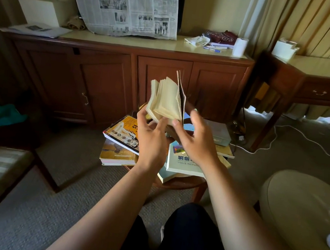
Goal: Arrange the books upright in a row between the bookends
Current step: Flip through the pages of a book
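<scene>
A long wooden sideboard fills the back of the view, and in front of it stands a small round table that carries the task's books. Most of them lie flat in a loose, overlapping pile, none upright. A grey box sits at the table's far right; I cannot tell whether it is meant as a bookend, and no plain bookends show anywhere. One old book with yellowed pages is held up in the air above the pile, fanned open with its cover splayed to the right. The left hand grips its lower left edge, thumb on the outside and a finger under the pages. The right hand holds the other side, its thumb at the page edges and its fingers curled behind the cover. The step in hand looks like the very start: one book picked up, no row begun. The next move calls for closing the book flat, turning it spine out, and finding a clear spot with a support to stand it against, since the table top is crowded with the flat books.
</scene>
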`<state>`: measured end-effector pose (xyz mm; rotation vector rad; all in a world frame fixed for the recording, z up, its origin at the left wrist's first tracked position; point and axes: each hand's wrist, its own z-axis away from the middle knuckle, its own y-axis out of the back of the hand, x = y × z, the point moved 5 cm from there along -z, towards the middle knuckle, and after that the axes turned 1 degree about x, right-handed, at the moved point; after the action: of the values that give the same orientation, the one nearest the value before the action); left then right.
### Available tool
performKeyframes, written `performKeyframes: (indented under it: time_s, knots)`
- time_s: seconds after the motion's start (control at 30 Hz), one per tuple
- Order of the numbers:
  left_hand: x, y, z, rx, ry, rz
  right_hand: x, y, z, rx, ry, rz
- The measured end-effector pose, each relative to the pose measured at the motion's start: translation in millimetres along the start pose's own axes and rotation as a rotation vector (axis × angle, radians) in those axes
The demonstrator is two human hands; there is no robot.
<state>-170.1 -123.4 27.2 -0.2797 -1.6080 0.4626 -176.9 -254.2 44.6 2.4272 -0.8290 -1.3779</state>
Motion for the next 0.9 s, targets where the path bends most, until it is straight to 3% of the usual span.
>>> performKeyframes:
  time_s: [0.1,0.23,0.43,0.53,0.67,0.77,0.9]
  knots:
    - [0.5,0.4,-1.2,-0.015,0.014,0.008,-0.1,2.3,0.6,-0.054,-0.006,0.015]
    - [-1.1,-1.6,-1.1,-0.035,0.038,-0.017,0.7,2.4,4.8,0.023,-0.056,0.027]
    - [-4.3,0.1,1.6,-0.062,0.039,0.044,2.9,4.8,6.9,0.059,-0.224,-0.221]
    - [-6.6,0.1,3.5,-0.057,0.030,0.064,7.0,8.1,9.6,0.250,-0.191,-0.085]
    - [-8.3,1.0,4.4,-0.032,0.037,0.128,14.2,17.2,18.6,0.517,-0.229,-0.278]
    - [-8.1,0.4,4.5,-0.042,0.037,0.157,13.8,19.2,20.3,0.569,-0.201,-0.252]
    - [-11.3,-0.4,6.1,-0.038,0.047,0.176,24.1,24.1,15.7,0.597,-0.313,-0.300]
